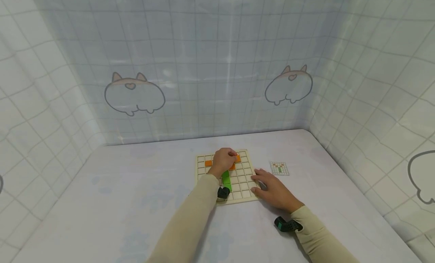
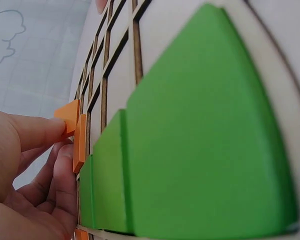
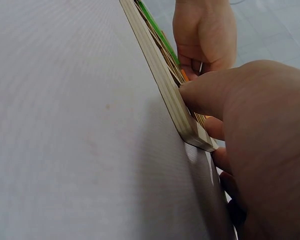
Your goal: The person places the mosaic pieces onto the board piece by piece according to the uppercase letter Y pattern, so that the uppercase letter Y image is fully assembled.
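Observation:
A square wooden grid board (image 1: pixel 242 183) lies on the table with green tiles (image 1: pixel 226 179) in a column. Orange tiles (image 1: pixel 208 163) sit near its far side. My left hand (image 1: pixel 222 161) reaches over the board. In the left wrist view, its fingers pinch an orange tile (image 2: pixel 67 116), which stands tilted above the grid beside another orange tile (image 2: pixel 80 144). My right hand (image 1: pixel 276 189) rests at the board's right edge, fingers spread. In the right wrist view, its thumb (image 3: pixel 202 92) touches the board's rim. Part of the board is hidden under the left forearm.
A small printed card (image 1: pixel 279 168) with a coloured grid pattern lies to the right of the board. The pale table (image 1: pixel 136 187) is bounded by tile-patterned walls (image 1: pixel 210 85) at the back and both sides. Each wrist wears a black band (image 1: pixel 288 224).

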